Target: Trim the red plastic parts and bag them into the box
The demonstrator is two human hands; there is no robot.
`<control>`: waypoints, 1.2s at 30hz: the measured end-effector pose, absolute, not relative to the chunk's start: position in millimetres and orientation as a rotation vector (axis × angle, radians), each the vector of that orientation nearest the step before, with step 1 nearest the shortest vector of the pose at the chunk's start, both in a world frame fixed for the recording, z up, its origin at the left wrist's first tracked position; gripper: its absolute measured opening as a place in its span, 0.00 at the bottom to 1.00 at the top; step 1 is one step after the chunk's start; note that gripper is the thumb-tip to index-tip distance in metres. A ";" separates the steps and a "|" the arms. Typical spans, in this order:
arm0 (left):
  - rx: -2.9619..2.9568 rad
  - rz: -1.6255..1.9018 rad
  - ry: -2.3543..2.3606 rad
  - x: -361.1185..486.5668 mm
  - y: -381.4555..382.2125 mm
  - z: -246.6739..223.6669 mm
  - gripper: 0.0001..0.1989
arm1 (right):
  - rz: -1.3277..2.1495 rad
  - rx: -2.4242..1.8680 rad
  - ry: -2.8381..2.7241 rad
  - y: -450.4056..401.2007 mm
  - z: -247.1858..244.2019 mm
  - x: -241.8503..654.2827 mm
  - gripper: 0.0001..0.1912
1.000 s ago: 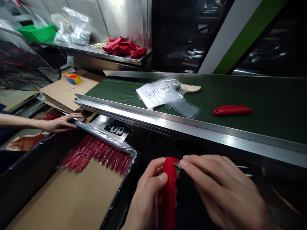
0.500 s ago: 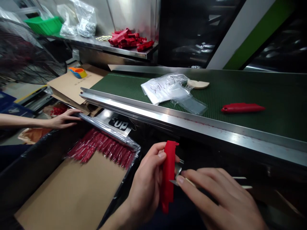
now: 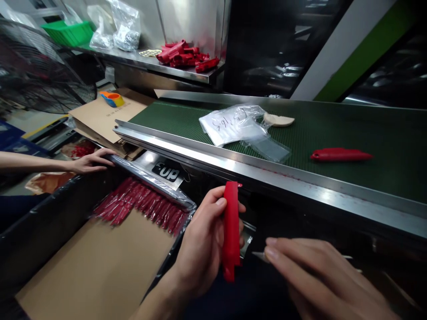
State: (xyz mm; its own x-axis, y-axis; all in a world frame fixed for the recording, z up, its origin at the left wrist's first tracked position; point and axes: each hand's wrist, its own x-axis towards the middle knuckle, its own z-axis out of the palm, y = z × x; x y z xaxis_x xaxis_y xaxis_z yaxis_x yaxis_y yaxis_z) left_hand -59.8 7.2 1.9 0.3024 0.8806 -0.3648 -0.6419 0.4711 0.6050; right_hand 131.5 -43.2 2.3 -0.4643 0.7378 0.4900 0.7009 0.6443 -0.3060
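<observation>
My left hand is wrapped round a long red plastic part, held nearly upright in front of the conveyor. To its right, my right hand pinches a small pointed blade, probably a knife; its handle is mostly hidden by the fingers. The tip points left toward the red part, with a gap between them. A similar red part lies on the green conveyor belt. Many bagged red pieces lie in a row in the lined box at my left.
Another person's hand rests on the rim of the box. Plastic bags and a pale half-round piece lie on the belt. A metal shelf holds red parts. An orange-and-blue tape ring sits on cardboard.
My right hand with the blade has drawn away to the right from the red part. My left hand has raised the red part slightly.
</observation>
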 end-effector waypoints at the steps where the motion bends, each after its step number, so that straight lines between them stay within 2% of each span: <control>1: 0.410 1.031 0.745 -59.9 4.2 1.5 0.10 | 0.083 -1.117 -2.280 -40.4 3.8 134.4 0.23; 4: 0.547 0.941 0.806 -60.6 -6.3 0.5 0.15 | 0.075 -1.144 -2.295 -30.8 6.9 138.7 0.26; 8: 0.637 0.861 0.865 -62.0 -16.9 2.0 0.19 | 0.013 -1.193 -2.243 -23.6 7.2 134.3 0.25; 29: 0.608 0.862 0.877 -56.7 -22.1 6.9 0.17 | -0.020 -1.133 -2.247 -20.1 3.9 133.5 0.24; 32: 0.581 0.825 0.823 -59.3 -23.0 5.9 0.17 | -0.063 -1.128 -2.295 -18.6 1.1 139.0 0.26; 36: 0.498 0.766 0.658 -62.7 -26.3 4.8 0.16 | -0.050 -1.231 -2.081 -16.5 5.0 143.7 0.25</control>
State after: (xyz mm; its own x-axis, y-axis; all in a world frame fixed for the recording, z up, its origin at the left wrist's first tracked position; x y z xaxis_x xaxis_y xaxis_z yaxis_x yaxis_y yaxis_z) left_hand -62.7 -26.3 4.8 0.5413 0.7616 -0.3564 -0.4672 0.6248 0.6256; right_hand 143.7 -16.5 5.0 -0.2960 0.7528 0.5879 0.7799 0.5459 -0.3062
